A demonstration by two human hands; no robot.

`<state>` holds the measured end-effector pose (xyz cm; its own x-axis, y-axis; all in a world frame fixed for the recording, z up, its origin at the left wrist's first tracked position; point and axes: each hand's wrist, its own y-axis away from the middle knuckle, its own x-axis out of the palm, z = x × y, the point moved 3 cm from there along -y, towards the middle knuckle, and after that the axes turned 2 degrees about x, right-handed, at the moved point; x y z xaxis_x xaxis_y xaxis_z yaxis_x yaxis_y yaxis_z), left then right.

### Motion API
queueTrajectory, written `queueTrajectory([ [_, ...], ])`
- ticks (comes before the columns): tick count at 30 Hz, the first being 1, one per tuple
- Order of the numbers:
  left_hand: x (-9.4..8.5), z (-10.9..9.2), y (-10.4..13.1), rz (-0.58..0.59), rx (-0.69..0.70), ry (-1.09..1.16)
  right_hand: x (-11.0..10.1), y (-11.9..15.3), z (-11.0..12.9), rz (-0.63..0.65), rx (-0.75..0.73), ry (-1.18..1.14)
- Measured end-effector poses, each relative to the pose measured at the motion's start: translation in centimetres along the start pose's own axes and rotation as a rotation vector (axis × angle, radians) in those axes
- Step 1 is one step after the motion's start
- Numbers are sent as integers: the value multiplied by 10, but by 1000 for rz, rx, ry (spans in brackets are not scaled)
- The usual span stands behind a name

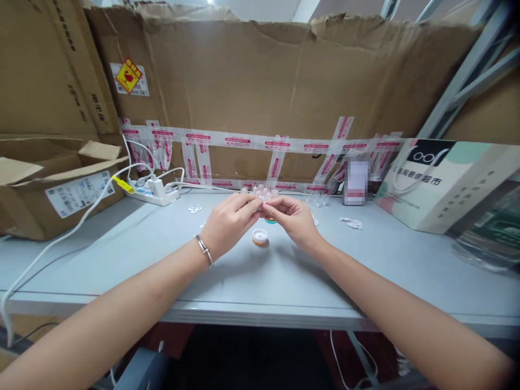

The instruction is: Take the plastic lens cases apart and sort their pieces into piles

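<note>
My left hand (232, 221) and my right hand (296, 221) meet above the middle of the table, fingertips touching. Both are closed in a pinch. Whatever they pinch is small and mostly covered by the fingers, so I cannot make out its kind. Just behind the fingertips shows a cluster of clear plastic pieces (262, 189). Below the hands lies a small round white-and-orange lid-like piece (260, 236). Part of a teal round piece (270, 220) peeks out under my right fingers.
White flower-shaped pieces (194, 208) lie to the left, more clear pieces (317, 199) and a white strip-like bunch (351, 223) to the right. A power strip (156, 194), an open carton (60, 187), a phone (356, 184), a printed box (430, 187) and a large clear bottle (489, 233) surround the grey table (260, 287).
</note>
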<state>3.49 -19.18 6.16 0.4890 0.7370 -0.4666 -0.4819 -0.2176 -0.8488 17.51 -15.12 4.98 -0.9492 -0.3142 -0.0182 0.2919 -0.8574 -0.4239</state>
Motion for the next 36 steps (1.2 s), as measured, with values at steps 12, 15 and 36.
queueTrajectory([
  [12,-7,-4,-1,-64,73,-3,2,4,12,84,7,13],
  [15,-5,-4,0,-59,62,27,3,5,13,82,22,3],
  [36,0,-1,-1,-98,-30,204,0,5,6,29,24,34],
])
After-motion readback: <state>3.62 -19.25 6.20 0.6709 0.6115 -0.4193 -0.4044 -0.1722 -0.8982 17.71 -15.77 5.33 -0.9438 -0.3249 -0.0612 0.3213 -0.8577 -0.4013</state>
